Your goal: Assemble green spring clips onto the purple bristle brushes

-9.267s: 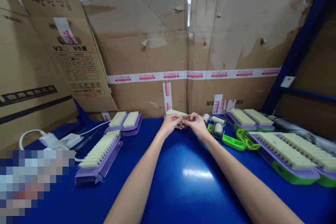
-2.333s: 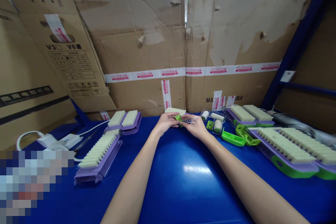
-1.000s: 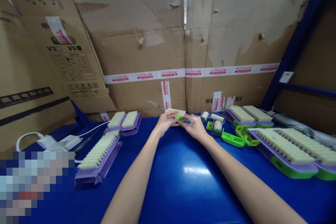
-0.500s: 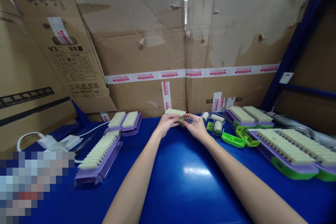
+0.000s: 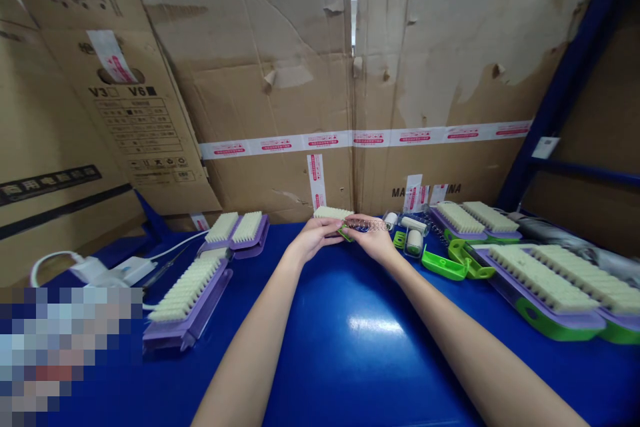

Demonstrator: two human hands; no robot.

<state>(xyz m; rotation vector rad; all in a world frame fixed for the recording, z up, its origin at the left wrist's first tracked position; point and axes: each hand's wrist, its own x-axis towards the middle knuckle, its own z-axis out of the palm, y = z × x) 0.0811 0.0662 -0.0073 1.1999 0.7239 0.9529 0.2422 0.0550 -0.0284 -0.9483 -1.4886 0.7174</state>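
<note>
Both my hands meet at the far middle of the blue table (image 5: 350,347). My left hand (image 5: 313,238) is closed on a small green plastic part (image 5: 345,234). My right hand (image 5: 373,240) pinches a thin metal coil spring (image 5: 367,225) that lies level, its left end at the green part. Just behind my hands lies a brush with cream bristles (image 5: 330,213), partly hidden by them.
Purple-backed brushes lie at the left (image 5: 190,290) and back left (image 5: 240,228); more with green handles lie at the right (image 5: 555,287). Green handles (image 5: 443,267) and small rollers (image 5: 413,240) sit right of my hands. Cardboard boxes (image 5: 280,93) wall the back. A white cable and adapter (image 5: 100,270) lie far left.
The spring has stretched out longer to the right and lies more level than a second ago. My hands have stayed in the same place on the table.
</note>
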